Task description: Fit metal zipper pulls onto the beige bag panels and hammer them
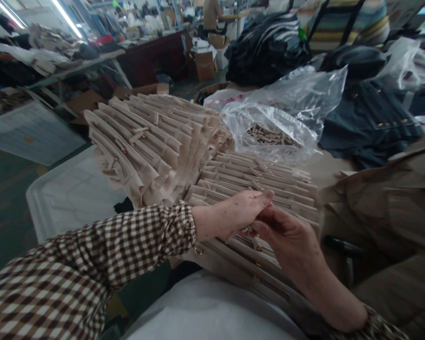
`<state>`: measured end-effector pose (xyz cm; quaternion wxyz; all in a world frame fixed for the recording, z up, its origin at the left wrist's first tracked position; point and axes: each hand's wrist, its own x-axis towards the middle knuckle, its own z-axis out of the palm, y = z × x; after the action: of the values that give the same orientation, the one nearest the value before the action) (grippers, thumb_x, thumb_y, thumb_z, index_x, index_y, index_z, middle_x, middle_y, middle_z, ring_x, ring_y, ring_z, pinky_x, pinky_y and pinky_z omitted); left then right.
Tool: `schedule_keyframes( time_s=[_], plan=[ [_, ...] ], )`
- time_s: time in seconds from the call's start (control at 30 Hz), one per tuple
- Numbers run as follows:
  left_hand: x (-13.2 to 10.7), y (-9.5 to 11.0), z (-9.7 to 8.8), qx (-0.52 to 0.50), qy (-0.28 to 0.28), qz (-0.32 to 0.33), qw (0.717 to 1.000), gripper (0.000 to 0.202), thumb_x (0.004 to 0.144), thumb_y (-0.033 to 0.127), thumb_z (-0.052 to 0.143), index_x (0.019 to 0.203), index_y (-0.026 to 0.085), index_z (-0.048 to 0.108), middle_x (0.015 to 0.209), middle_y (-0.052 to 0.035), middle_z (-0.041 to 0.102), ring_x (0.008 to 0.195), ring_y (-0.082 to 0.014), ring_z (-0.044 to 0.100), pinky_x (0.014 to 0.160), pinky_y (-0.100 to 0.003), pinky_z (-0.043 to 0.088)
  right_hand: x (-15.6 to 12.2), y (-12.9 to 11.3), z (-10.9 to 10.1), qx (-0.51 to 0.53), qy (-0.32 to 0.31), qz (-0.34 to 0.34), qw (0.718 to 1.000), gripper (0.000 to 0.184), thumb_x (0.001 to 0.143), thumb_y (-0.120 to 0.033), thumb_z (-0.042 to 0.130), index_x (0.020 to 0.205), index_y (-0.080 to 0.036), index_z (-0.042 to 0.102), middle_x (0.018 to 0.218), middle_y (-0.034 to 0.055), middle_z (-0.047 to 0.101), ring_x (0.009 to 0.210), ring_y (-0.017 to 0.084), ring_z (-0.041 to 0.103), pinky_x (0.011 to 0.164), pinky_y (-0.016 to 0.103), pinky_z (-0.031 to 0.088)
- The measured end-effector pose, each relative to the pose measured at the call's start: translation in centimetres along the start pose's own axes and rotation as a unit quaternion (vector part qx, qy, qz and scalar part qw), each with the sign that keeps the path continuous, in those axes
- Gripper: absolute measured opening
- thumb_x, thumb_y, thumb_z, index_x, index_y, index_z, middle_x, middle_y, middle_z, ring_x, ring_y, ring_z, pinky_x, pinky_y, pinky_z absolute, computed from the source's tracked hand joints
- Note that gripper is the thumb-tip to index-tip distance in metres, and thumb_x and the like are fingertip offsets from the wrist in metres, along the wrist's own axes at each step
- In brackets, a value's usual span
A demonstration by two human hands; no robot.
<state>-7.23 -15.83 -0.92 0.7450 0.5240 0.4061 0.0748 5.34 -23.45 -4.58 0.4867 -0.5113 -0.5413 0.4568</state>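
My left hand [235,212] and my right hand [292,238] meet over a row of overlapping beige fabric pieces with zippers [219,177]. The left hand's thumb stretches towards the right hand, while its other fingers curl underneath, partly hidden. With thumb and fingers drawn together, my right hand pinches beside the left palm. Something small and pale shows between the hands, too small to name. Gold-coloured zipper pulls [258,246] hang just below them, and a gold ring [199,251] lies on the nearest piece. A second fanned stack of beige zippered pieces [141,137] rises to the left.
A clear plastic bag [304,106] behind the row holds small beige strips [269,135]. Dark fabric pieces [371,118] lie at right, near beige cloth [403,208] and a black-handled tool [343,245]. A translucent plastic bin [67,198] stands left. Cardboard boxes [205,65] and a person [211,14] are behind.
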Motion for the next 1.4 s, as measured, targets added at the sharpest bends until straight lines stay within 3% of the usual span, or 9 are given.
schedule_keyframes(
  time_s=[0.13,0.3,0.4,0.5,0.57,0.73,0.97,1.3,1.4],
  plan=[
    [0.2,-0.8,0.1,-0.042,0.037,-0.021,0.998,0.042,0.097,0.057,0.041,0.091,0.018,0.055,0.067,0.0045,0.051,0.045,-0.0046,0.041,0.039,-0.016,0.029,0.0,1.2,0.2,0.11,-0.004,0.021,0.994,0.017,0.076,-0.024,0.074,0.093,-0.022,0.075,0.087,0.0029,0.075,0.069,0.014,0.069,0.063,0.026,0.059],
    [0.4,-0.9,0.6,-0.054,-0.003,-0.016,0.998,0.049,0.098,0.059,0.037,0.076,0.017,0.051,0.054,0.0052,0.045,0.04,-0.0064,0.041,0.037,-0.017,0.028,-0.1,0.5,0.4,0.187,0.004,0.036,0.982,0.01,0.077,-0.03,0.077,0.076,-0.021,0.072,0.075,0.001,0.07,0.06,0.012,0.066,0.056,0.024,0.058],
    [0.4,-0.3,0.7,-0.06,-0.015,-0.015,0.998,0.045,0.099,0.055,0.036,0.076,0.018,0.05,0.055,0.0043,0.049,0.039,-0.0068,0.043,0.035,-0.017,0.025,-0.3,-0.4,0.0,0.207,0.066,0.051,0.975,0.011,0.083,-0.031,0.073,0.079,-0.021,0.068,0.066,-0.0024,0.064,0.056,0.008,0.06,0.053,0.018,0.053],
    [0.1,0.1,0.4,-0.043,-0.008,-0.012,0.999,0.033,0.098,0.043,0.045,0.076,0.019,0.049,0.057,0.0063,0.046,0.04,-0.0056,0.042,0.035,-0.016,0.025,-0.7,-1.0,-1.0,0.239,0.115,0.042,0.963,0.014,0.085,-0.031,0.07,0.08,-0.021,0.062,0.083,-0.0003,0.07,0.065,0.01,0.065,0.056,0.02,0.056],
    [-0.2,-0.1,0.2,-0.016,-0.002,-0.008,1.0,0.03,0.094,0.041,0.052,0.073,0.02,0.047,0.053,0.0082,0.042,0.039,-0.0056,0.039,0.035,-0.017,0.024,-1.2,-1.1,-1.8,0.24,0.097,0.042,0.965,0.015,0.085,-0.031,0.069,0.081,-0.022,0.059,0.092,0.001,0.072,0.074,0.015,0.07,0.061,0.026,0.059],
    [-1.0,-1.2,-0.2,0.131,-0.037,0.029,0.99,0.03,0.083,0.045,0.066,0.074,0.019,0.054,0.051,0.008,0.046,0.043,-0.007,0.039,0.042,-0.019,0.027,-3.4,0.0,-3.1,0.065,-0.016,0.1,0.993,0.006,0.087,-0.026,0.065,0.087,-0.022,0.061,0.053,-0.0058,0.058,0.044,0.008,0.053,0.042,0.016,0.045],
    [-1.8,-1.7,0.2,0.284,-0.136,0.074,0.946,0.009,0.085,0.02,0.06,0.082,0.015,0.067,0.075,0.0018,0.066,0.07,-0.0114,0.056,0.063,-0.022,0.04,-4.9,0.5,-2.4,-0.052,-0.109,0.161,0.98,0.013,0.091,-0.035,0.053,0.095,-0.022,0.056,0.063,-0.0032,0.065,0.046,0.011,0.057,0.042,0.02,0.045],
    [-2.4,-1.4,0.6,0.6,-0.113,0.103,0.785,0.023,0.093,0.021,0.052,0.08,0.013,0.069,0.077,-0.0066,0.071,0.069,-0.016,0.063,0.059,-0.026,0.04,-6.0,2.8,-3.3,-0.304,-0.142,0.032,0.942,0.022,0.09,-0.017,0.049,0.088,-0.025,0.07,0.082,-0.0029,0.074,0.073,0.013,0.069,0.064,0.023,0.047],
    [-2.4,-1.4,0.8,0.628,-0.105,0.101,0.764,0.024,0.093,0.025,0.052,0.081,0.014,0.07,0.076,-0.0072,0.071,0.071,-0.0194,0.066,0.056,-0.027,0.04,-5.9,3.3,-3.0,-0.341,-0.149,0.02,0.928,0.024,0.087,-0.012,0.05,0.087,-0.024,0.07,0.082,-0.0025,0.073,0.073,0.013,0.069,0.064,0.024,0.047]
  ],
)
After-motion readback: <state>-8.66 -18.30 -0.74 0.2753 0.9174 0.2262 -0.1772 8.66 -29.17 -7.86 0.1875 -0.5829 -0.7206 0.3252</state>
